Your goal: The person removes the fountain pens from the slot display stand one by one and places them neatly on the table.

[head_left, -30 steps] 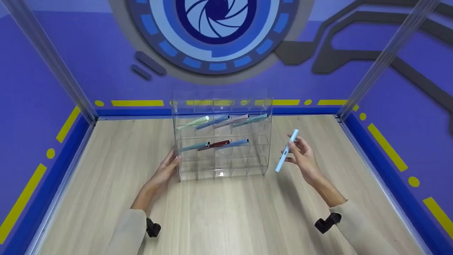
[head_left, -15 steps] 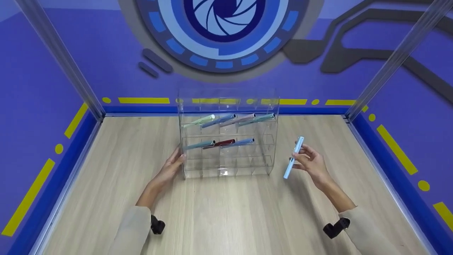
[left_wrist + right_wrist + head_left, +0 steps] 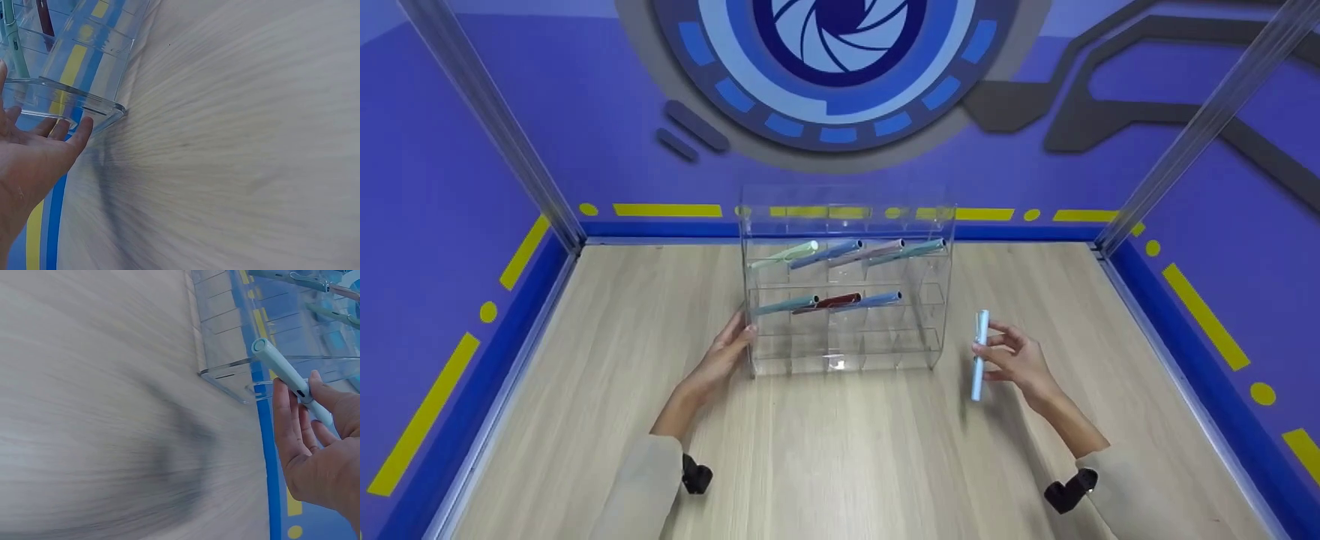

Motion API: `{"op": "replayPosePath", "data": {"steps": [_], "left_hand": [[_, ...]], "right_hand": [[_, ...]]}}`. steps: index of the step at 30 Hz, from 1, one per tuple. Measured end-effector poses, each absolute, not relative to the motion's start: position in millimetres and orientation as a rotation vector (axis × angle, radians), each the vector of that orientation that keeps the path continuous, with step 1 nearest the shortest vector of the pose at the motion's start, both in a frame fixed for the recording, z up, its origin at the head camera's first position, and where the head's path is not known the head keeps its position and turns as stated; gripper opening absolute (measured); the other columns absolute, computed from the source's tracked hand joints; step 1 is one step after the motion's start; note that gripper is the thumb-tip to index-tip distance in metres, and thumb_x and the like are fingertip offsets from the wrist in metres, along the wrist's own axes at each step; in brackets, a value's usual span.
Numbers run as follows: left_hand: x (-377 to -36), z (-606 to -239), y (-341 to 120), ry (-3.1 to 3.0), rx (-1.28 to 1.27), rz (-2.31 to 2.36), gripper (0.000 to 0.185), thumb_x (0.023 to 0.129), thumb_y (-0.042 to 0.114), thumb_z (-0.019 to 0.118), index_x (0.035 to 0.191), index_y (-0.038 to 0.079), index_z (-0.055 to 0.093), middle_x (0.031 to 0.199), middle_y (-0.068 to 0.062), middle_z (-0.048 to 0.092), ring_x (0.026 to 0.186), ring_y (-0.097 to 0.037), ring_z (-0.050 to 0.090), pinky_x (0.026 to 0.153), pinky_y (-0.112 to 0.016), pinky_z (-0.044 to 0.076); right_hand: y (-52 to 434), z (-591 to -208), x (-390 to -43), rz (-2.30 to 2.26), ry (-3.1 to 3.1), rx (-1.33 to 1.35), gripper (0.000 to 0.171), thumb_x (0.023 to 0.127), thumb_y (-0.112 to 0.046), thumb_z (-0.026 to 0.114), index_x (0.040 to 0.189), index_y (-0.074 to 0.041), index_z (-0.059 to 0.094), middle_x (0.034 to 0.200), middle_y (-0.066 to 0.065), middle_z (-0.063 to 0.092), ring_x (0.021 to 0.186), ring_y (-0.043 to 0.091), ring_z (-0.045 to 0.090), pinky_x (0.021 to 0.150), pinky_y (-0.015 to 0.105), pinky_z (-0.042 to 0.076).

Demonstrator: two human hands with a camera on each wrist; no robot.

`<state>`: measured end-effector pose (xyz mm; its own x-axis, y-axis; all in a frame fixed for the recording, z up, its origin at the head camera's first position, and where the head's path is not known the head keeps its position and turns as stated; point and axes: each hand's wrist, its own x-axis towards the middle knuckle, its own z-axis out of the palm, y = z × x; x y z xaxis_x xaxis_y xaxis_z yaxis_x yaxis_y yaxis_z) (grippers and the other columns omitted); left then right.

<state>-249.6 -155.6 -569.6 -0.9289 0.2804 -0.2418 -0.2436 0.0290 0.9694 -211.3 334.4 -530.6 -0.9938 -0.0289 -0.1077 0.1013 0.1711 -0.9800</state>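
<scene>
A clear acrylic pen rack [image 3: 844, 356] stands on the table with several capped pens lying slanted in two of its tiers. At its left side my left hand [image 3: 720, 360] rests its fingers against the outer panel, also seen in the left wrist view, where the fingers [image 3: 81, 135] touch near the panel's edge. To the right of the rack, my right hand [image 3: 1020, 364] pinches a light-blue pen [image 3: 980, 356] between thumb and fingers, held nearly upright above the table. The right wrist view shows this pen [image 3: 281, 371] with its round end out beyond the fingertips.
The upper tier bears a pale green pen [image 3: 784, 256], a blue pen [image 3: 826, 255], a pink pen and a teal pen. Lower down lie a teal pen, a dark red pen [image 3: 829, 302] and a blue pen. Printed walls enclose the wooden table [image 3: 840, 457].
My right hand has lowered the light-blue pen toward me and turned it from slanted to nearly upright. The left hand keeps its place on the rack. The head view has shifted slightly.
</scene>
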Motion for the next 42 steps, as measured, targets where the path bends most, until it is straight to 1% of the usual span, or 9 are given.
{"op": "replayPosePath", "data": {"steps": [5,8,14,20,22,26,29,35,42], "left_hand": [[-249.5,-570.0,-155.8,1.989,0.058,1.94,0.075,0.108,0.05,0.045,0.166,0.029,0.004,0.175,-0.002,-0.002,0.162,-0.026,0.001,0.132,-0.045,0.011],[-249.4,-569.9,-155.7,2.015,0.065,1.922,0.076,0.107,0.052,0.046,0.166,0.029,0.005,0.175,-0.003,-0.001,0.162,-0.027,0.004,0.132,-0.046,0.012],[-249.4,-571.1,-156.1,1.995,0.083,1.947,0.074,0.108,0.048,0.046,0.166,0.027,0.004,0.175,-0.005,0.0,0.162,-0.029,0.005,0.131,-0.047,0.012],[-251.1,-570.8,-155.8,1.988,0.083,1.953,0.074,0.109,0.046,0.046,0.166,0.025,0.004,0.175,-0.006,-0.001,0.162,-0.028,0.004,0.132,-0.046,0.012],[-250.9,-570.5,-156.2,2.006,0.088,1.936,0.073,0.109,0.046,0.044,0.166,0.025,0.003,0.175,-0.007,-0.001,0.162,-0.028,0.004,0.131,-0.046,0.012],[-250.8,-570.6,-156.8,2.033,0.086,1.905,0.072,0.11,0.047,0.042,0.166,0.024,0.004,0.175,-0.008,0.001,0.161,-0.03,0.006,0.131,-0.046,0.013],[-251.6,-570.6,-156.9,2.039,0.075,1.9,0.07,0.11,0.048,0.041,0.166,0.026,0.006,0.175,-0.007,0.003,0.161,-0.031,0.008,0.131,-0.047,0.014],[-253.3,-571.7,-157.5,2.034,0.083,1.912,0.065,0.111,0.044,0.04,0.166,0.028,0.009,0.175,-0.003,0.005,0.161,-0.03,0.008,0.131,-0.047,0.014],[-253.0,-571.9,-157.2,2.046,0.081,1.916,0.071,0.108,0.051,0.044,0.166,0.029,0.01,0.175,-0.002,0.006,0.161,-0.03,0.008,0.131,-0.048,0.014]], "right_hand": [[334.9,-538.6,-206.6,-1.928,2.356,0.081,0.057,0.097,-0.008,0.071,0.148,0.001,0.047,0.1,0.0,0.062,0.083,0.006,0.07,0.069,0.03,0.064],[336.0,-542.7,-202.3,-1.869,2.384,0.065,0.06,0.096,-0.007,0.071,0.15,0.001,0.045,0.102,0.003,0.061,0.082,0.006,0.07,0.069,0.031,0.065],[335.9,-555.0,-197.0,-1.762,2.426,0.053,0.065,0.094,-0.007,0.074,0.151,0.002,0.044,0.107,0.012,0.062,0.081,0.006,0.068,0.069,0.035,0.065],[330.6,-564.2,-199.0,-1.661,2.51,0.049,0.064,0.092,-0.006,0.076,0.148,0.004,0.047,0.108,0.02,0.062,0.082,0.01,0.065,0.07,0.037,0.065],[327.9,-566.6,-199.6,-1.615,2.552,0.027,0.063,0.092,-0.005,0.076,0.147,0.006,0.048,0.108,0.022,0.063,0.083,0.012,0.065,0.068,0.036,0.065],[322.9,-572.6,-199.1,-1.479,2.675,0.002,0.061,0.09,-0.006,0.078,0.143,0.008,0.052,0.103,0.021,0.068,0.085,0.015,0.065,0.064,0.026,0.062],[319.4,-576.8,-198.6,-1.41,2.739,0.012,0.06,0.088,-0.007,0.081,0.141,0.006,0.056,0.098,0.018,0.07,0.084,0.017,0.066,0.061,0.021,0.059],[314.8,-582.9,-198.3,-1.34,2.806,-0.021,0.059,0.086,-0.007,0.082,0.138,0.006,0.059,0.094,0.016,0.072,0.082,0.017,0.066,0.056,0.017,0.055],[308.7,-580.6,-198.2,-1.32,2.848,-0.021,0.053,0.085,-0.006,0.083,0.132,0.006,0.063,0.091,0.014,0.073,0.076,0.014,0.064,0.056,0.015,0.053]]}}
